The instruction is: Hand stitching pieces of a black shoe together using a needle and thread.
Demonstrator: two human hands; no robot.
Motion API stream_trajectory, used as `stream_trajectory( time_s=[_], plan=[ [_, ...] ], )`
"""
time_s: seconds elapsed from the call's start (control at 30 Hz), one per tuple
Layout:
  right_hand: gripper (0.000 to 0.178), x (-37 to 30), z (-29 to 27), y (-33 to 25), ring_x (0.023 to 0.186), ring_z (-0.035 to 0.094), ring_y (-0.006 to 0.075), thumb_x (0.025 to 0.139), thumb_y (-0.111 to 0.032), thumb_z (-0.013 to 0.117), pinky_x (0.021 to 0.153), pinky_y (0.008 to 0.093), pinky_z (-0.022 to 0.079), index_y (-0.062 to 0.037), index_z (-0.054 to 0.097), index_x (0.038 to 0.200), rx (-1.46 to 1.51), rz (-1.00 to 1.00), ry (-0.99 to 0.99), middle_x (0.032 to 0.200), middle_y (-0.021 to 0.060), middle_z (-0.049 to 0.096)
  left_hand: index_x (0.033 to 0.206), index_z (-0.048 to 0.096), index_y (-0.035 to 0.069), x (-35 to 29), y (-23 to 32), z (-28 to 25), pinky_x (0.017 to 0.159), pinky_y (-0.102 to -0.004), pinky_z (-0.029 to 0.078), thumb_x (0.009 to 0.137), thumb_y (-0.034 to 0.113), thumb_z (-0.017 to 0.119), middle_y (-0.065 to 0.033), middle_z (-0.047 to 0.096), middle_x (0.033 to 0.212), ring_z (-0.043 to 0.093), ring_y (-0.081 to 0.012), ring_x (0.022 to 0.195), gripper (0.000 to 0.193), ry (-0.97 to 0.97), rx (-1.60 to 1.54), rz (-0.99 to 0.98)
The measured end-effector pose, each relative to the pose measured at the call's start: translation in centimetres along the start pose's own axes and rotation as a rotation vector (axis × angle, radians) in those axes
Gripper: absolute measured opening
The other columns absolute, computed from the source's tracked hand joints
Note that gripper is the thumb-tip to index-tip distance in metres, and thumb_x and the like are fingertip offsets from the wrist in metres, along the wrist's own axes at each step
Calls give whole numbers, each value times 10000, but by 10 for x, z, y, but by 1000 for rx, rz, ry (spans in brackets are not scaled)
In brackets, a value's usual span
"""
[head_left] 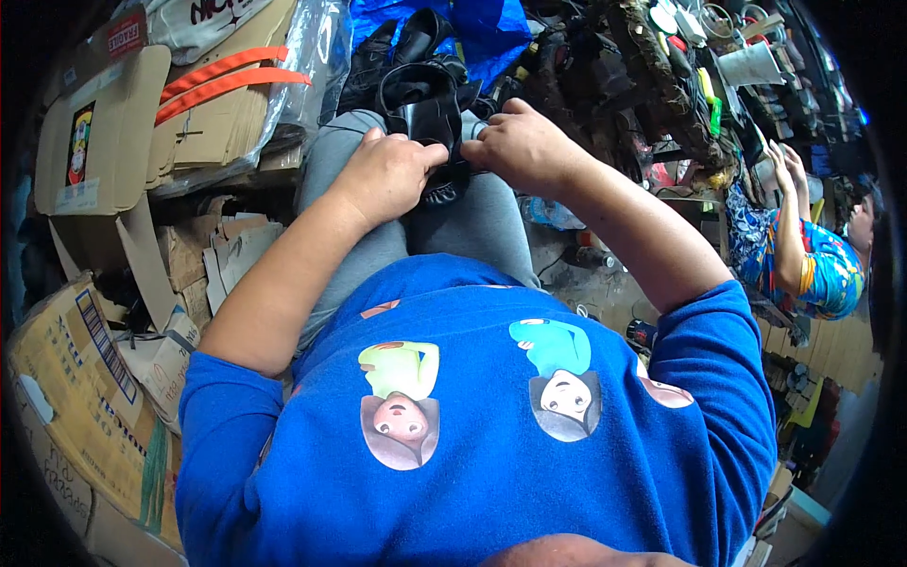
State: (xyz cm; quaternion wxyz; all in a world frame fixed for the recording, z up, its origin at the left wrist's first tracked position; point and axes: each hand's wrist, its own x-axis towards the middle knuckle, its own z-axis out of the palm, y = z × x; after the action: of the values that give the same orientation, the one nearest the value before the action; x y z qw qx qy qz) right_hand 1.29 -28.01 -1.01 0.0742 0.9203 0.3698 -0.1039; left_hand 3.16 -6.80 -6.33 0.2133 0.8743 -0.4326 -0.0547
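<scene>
A black leather shoe (412, 115) rests on my lap, between my grey-trousered knees. My left hand (389, 172) is closed at the shoe's near left side, its fingers curled against the dark leather. On the opposite side my right hand (525, 146) is closed too, knuckles up, with thumb and forefinger pinched close to the shoe. Whatever is in that pinch is too small or hidden to make out. Below the hands, a dark ridged part (442, 196) shows between my thighs. More black shoes (421, 36) lie just beyond, against a blue plastic sheet (493, 36).
Cardboard boxes (104, 137) and plastic-wrapped card with orange strips (227, 80) crowd the left. To the right stand racks cluttered with tools and dark items (652, 76), and a white cup (748, 66). A clear bottle (553, 214) lies beside my right knee. Another person (803, 246) sits at far right, hands raised.
</scene>
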Motion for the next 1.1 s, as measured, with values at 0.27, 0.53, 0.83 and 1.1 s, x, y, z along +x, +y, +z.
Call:
stream_trajectory(
  time_s=[0.27,0.53,0.83,1.1],
  plan=[
    [58,-65,39,63,748,611,209,799,-165,620,752,349,443,-122,617,836,159,219,70,714,41,610,943,610,88,-81,-35,-40,789,-401,407,741,33,544,-85,596,811,558,-264,816,219,117,186,19],
    [176,-11,-7,35,827,539,126,889,-212,614,778,281,430,-52,602,962,1820,223,645,889,55,597,804,682,28,-31,14,-84,741,-249,466,782,50,691,-45,649,794,593,-113,762,32,375,-992,-26],
    [216,-47,19,33,747,606,191,790,-181,681,711,321,488,-28,665,943,920,269,58,827,94,620,845,636,14,-84,-21,-68,686,-327,465,765,49,643,-109,597,786,587,-244,737,87,137,-241,-131],
    [173,-262,122,139,731,631,360,776,-180,630,700,410,493,-54,674,886,286,955,-179,744,188,635,953,636,19,-224,-83,-181,718,-364,455,793,95,645,-138,581,845,577,-315,808,178,293,530,-718]
  ],
)
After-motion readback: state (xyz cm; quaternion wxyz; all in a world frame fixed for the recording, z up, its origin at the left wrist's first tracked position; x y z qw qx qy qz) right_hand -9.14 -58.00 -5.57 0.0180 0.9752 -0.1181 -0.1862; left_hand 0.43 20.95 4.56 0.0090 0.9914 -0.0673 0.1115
